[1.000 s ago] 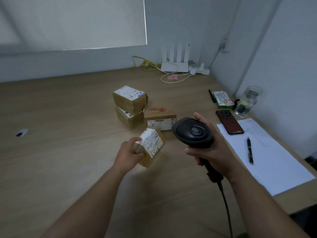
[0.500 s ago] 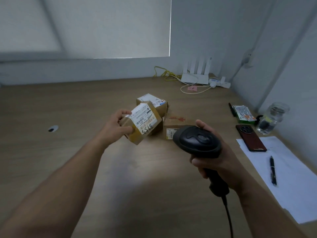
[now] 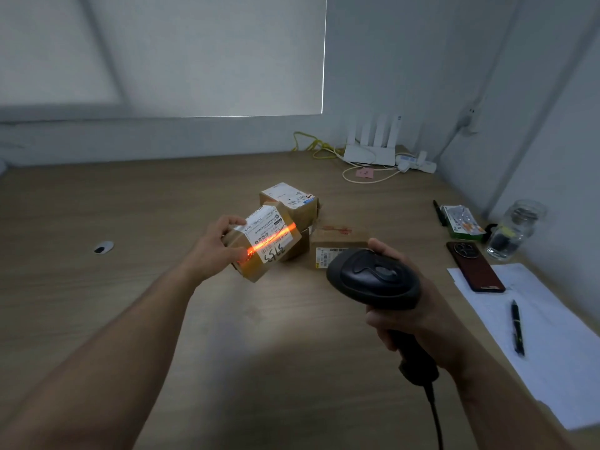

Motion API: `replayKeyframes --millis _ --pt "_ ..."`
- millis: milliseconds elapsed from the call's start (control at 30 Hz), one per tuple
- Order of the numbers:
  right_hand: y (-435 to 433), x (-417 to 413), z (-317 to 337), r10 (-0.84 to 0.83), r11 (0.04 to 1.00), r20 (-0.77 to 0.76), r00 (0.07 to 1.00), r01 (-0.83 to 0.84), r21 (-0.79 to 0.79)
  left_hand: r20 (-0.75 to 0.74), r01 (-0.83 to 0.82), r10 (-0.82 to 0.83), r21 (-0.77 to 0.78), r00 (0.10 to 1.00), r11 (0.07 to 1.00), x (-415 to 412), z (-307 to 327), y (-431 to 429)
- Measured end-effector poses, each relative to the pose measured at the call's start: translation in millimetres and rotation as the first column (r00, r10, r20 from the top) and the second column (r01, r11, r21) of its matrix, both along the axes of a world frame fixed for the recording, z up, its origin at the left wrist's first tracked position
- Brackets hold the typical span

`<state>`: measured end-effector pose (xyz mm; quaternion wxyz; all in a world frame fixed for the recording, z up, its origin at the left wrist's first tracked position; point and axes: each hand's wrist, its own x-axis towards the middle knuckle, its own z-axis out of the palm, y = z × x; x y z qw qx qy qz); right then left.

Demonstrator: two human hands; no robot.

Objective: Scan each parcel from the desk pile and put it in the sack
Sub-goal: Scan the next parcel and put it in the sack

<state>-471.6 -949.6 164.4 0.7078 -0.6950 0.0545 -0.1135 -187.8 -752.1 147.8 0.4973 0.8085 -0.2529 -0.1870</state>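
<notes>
the left hand [image 3: 216, 245] holds a small brown cardboard parcel with a white printed label [image 3: 266, 241] in the air above the middle of the wooden desk [image 3: 130, 206]. its fingers [image 3: 233, 220] are clamped on the parcel's left end, thumb below and the others over the top. the label faces up and to the right, with handwritten digits at its lower end. a bright orange-red scan line [image 3: 271, 237] runs slantwise across the label and onto the bare cardboard beside the thumb.

the right hand [image 3: 422, 319] grips a black handheld barcode scanner [image 3: 373, 279], fingers wrapped tight round its handle, the head turned toward the parcel. a black cable [image 3: 435, 417] drops from the handle toward the near edge.

behind the held parcel, further toward the far edge, a cardboard parcel with a white label on top [image 3: 292, 199] sits on another that is mostly hidden, and a low flat cardboard parcel [image 3: 337, 238] lies just right of them.

along the right edge lie a dark red phone [image 3: 475, 266], a white paper sheet [image 3: 552, 336] with a black pen [image 3: 517, 326] on it, a glass jar [image 3: 516, 228] and a green and white packet [image 3: 462, 220]. a white router [image 3: 370, 147] stands in the far right corner.
</notes>
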Motion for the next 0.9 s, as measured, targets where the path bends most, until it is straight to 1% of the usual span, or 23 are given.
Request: replayKeyframes --millis 200,600,733,900 --pt "-1 -4 -2 -0.012 1.000 -0.006 1.000 0.012 -0.002 0.031 0.006 -0.005 -0.002 1.000 1.000 -4 2 -3" --pt "-11 -6 -8 -0.012 1.000 0.000 1.000 0.012 -0.009 0.034 0.008 -0.010 0.034 0.999 0.999 -7 4 -5" --pt "-16 -6 -9 -0.029 0.997 -0.005 1.000 0.029 -0.066 0.035 -0.005 0.003 0.045 0.999 0.999 -7 4 -4" --pt "-23 -7 -11 0.003 1.000 0.009 1.000 -0.003 -0.026 0.036 -0.023 0.020 0.070 0.999 0.997 -9 3 -4"
